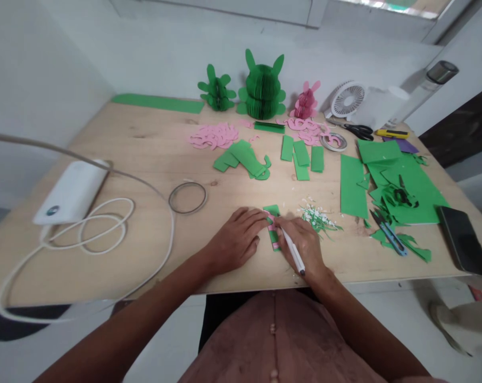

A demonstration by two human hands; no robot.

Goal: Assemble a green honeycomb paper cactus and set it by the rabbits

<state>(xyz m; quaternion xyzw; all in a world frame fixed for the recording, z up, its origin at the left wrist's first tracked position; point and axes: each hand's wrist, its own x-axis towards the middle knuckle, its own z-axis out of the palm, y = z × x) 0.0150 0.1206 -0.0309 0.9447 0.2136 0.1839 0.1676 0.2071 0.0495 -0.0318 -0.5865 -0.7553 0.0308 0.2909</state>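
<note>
A green paper strip (274, 240) with pink pieces on it lies near the table's front edge, between my hands. My left hand (236, 239) rests beside it, palm down, its fingertips touching a pink piece at the strip's upper part. White and slim, a pen (292, 249) is held in my right hand (305, 244), its upper end pointing back toward me. The pen's tip is hidden by the fingers over the strip. Just right of that hand sits a heap of thin green and white scraps (318, 217).
Pink cutouts (215, 136) and green pieces (243, 157) lie further back, before paper figures (263, 93). Green sheets (355, 186), small snips (389, 234) and a phone (464, 239) are at right. At left are a power bank (73, 191), its cable and a ring (188, 198).
</note>
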